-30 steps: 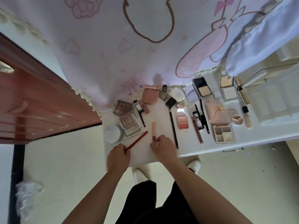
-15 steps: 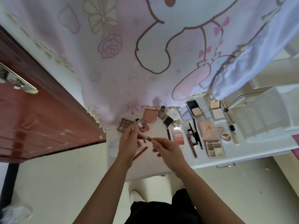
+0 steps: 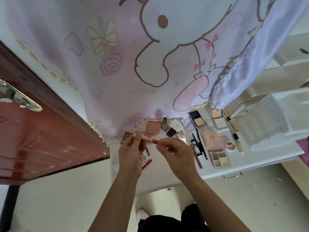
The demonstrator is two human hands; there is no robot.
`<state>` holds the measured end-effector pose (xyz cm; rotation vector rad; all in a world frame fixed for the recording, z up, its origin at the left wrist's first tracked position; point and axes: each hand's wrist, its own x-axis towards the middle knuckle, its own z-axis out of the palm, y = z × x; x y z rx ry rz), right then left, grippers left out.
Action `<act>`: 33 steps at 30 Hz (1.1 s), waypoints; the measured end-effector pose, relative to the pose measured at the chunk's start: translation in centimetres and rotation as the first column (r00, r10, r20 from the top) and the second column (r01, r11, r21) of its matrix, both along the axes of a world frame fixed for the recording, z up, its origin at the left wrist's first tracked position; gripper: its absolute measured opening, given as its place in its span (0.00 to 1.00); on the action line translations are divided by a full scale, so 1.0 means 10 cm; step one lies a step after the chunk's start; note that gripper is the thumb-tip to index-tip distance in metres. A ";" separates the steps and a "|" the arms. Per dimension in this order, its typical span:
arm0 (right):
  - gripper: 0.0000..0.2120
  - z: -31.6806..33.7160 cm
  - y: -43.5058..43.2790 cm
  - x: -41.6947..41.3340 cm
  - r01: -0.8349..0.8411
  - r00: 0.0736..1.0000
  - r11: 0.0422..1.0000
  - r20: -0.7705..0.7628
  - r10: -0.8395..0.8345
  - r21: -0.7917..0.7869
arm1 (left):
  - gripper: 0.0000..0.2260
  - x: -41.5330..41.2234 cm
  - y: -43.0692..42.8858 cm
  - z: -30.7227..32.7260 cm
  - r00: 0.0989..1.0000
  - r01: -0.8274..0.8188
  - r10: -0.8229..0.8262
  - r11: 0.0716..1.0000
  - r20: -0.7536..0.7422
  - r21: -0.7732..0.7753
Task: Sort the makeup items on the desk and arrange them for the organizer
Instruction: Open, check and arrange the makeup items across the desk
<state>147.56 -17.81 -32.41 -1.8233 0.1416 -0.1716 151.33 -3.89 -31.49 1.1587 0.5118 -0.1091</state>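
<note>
The pink tube [image 3: 148, 139], a second earlier flat on the table [image 3: 160, 174], was held raised above it, its ends pinched in the grip of left hand [image 3: 130, 154] and right hand [image 3: 177, 154]; sorting remained unfinished.

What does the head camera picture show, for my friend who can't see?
Two hands hold a slim pink tube above a white desk: the left hand grips its pale end, the right hand pinches the other. Palettes, pencils and compacts lie spread on the desk, a translucent organizer at its right, a cartoon curtain behind.
</note>
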 end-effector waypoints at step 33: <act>0.07 0.37 -0.01 -0.11 0.076 0.965 0.919 -0.261 0.030 0.386 | 0.11 -0.11 -0.06 0.34 0.991 -0.009 0.018 0.998 0.129 -0.069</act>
